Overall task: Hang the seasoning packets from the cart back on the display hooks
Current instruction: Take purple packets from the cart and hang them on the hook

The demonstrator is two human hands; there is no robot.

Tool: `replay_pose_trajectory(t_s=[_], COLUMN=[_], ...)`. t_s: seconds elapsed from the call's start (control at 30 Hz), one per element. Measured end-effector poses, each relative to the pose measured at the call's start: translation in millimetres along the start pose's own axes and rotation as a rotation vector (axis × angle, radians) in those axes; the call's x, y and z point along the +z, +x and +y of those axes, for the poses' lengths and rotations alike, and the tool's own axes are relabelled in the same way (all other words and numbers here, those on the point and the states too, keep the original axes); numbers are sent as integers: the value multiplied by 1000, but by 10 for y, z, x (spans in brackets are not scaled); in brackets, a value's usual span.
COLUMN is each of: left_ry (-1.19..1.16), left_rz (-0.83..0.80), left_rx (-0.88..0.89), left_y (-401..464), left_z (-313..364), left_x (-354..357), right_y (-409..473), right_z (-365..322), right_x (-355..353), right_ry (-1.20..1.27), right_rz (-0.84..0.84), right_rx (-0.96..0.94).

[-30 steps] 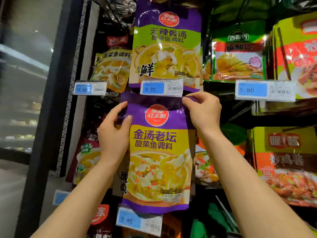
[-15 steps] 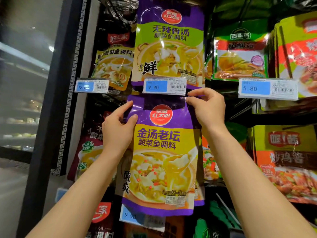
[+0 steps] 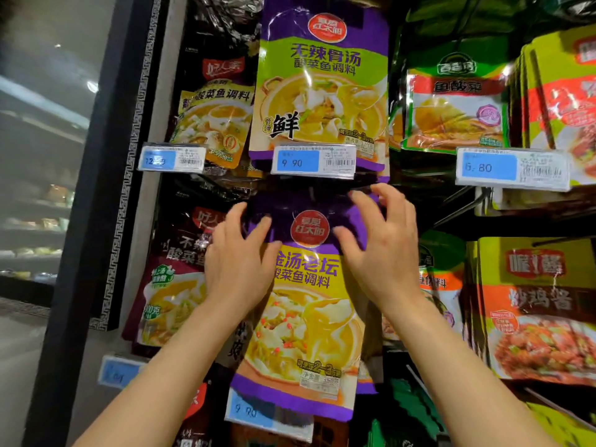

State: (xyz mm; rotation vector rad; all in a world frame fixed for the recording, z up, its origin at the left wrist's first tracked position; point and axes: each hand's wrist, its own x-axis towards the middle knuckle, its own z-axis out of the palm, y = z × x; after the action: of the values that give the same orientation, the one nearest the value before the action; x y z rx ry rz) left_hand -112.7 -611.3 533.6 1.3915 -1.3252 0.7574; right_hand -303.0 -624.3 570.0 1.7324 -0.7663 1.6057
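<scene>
Supermarket display wall of hanging packets, glass door at far left. Nearest you: both forearms raised. Your left hand (image 3: 240, 256) has fingers spread, relaxed, lying against upper left edge of purple-and-yellow seasoning packet (image 3: 306, 317), gripping nothing. Your right hand (image 3: 383, 250) is open too, fingers loosely curved just off packet's top right corner. Packet hangs unsupported below 9.90 price tag (image 3: 312, 161), so judged seated on hook; hook itself hidden. Behind: matching purple-and-green packet (image 3: 322, 85) on row above, green packets (image 3: 454, 104) further right.
</scene>
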Motion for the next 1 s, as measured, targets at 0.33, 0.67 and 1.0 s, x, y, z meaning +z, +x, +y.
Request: replay_pose_trajectory(t_s=[0.33, 0.67, 1.0], left_ry=[-101, 389, -111], left_rz=[-618, -624, -450], left_rx=[395, 388, 258], left_y=[-116, -119, -436], left_z=[-336, -147, -243], left_x=[-17, 528, 436], right_y=[-368, -344, -703], right_z=[66, 354, 181], right_x=[-33, 346, 122], right_ry=[-220, -514, -405], right_rz=[-639, -896, -1049], right_rx=[-106, -121, -79])
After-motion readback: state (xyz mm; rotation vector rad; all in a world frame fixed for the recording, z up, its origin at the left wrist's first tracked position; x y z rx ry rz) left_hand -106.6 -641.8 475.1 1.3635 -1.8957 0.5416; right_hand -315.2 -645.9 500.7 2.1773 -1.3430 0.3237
